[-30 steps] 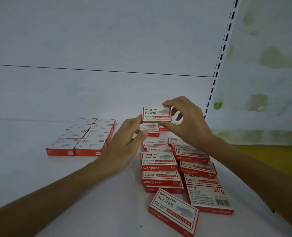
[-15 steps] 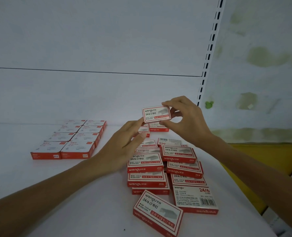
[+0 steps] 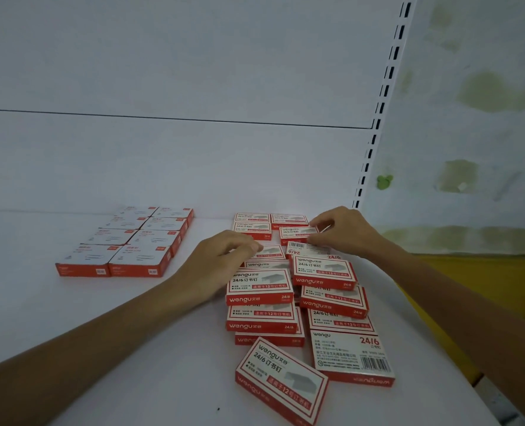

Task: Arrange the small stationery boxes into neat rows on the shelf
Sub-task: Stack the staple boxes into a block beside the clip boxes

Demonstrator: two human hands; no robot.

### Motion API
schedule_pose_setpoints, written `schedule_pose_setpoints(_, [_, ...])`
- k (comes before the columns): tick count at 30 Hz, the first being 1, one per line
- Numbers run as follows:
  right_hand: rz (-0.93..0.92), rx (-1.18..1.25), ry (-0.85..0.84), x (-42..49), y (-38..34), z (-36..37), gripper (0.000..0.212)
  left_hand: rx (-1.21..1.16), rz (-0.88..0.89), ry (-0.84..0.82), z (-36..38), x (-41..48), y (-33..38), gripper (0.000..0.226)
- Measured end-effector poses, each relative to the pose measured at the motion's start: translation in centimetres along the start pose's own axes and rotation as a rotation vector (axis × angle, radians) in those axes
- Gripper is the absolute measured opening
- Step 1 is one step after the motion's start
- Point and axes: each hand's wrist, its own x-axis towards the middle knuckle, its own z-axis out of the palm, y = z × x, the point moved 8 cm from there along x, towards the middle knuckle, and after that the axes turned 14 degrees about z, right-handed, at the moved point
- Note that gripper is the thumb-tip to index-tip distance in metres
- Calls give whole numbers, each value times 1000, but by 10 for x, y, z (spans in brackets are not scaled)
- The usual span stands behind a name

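Red-and-white staple boxes lie on the white shelf (image 3: 132,333). Three of them (image 3: 250,218) sit squared up at the back. My right hand (image 3: 344,232) holds a fourth box (image 3: 298,232) by its right end, low on the shelf beside those three. My left hand (image 3: 218,259) has curled fingers pinching the left end of another box (image 3: 272,251) in the loose pile (image 3: 259,285). That pile overlaps in two rough columns toward me. One box (image 3: 281,379) lies skewed at the front, and one (image 3: 347,352) lies barcode side up.
A tidy block of several red-and-white boxes (image 3: 138,241) sits to the left on the shelf. The white back panel rises behind, with a slotted upright (image 3: 375,133) at the right. Past the shelf's right edge is a yellow surface (image 3: 470,287).
My right hand has brought its box down from the air to the shelf behind the pile. My left hand has curled its fingers onto a box in the pile.
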Motion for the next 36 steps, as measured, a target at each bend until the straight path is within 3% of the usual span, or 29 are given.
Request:
schedule_pose_setpoints(7, [25, 51, 14, 6, -5, 2, 26, -75, -40, 33, 1, -3, -8, 24])
schedule_pose_setpoints(19, [48, 63, 13, 10, -9, 7, 26, -9, 0, 52, -3, -5, -7, 17])
schedule_pose_setpoints(23, [57, 54, 21, 11, -8, 8, 27, -25, 40, 62, -4, -5, -2, 28])
schedule_pose_setpoints(28, [68, 43, 38, 10, -6, 9, 24, -15, -29, 90, -11, -4, -14, 20])
schedule_pose_setpoints(32, [75, 46, 43, 8, -6, 8, 20, 86, -25, 88, -16, -3, -15, 21])
schedule_pose_setpoints(36, [-78, 75, 18, -6, -27, 8, 13, 308, 70, 61, -21, -3, -9, 22])
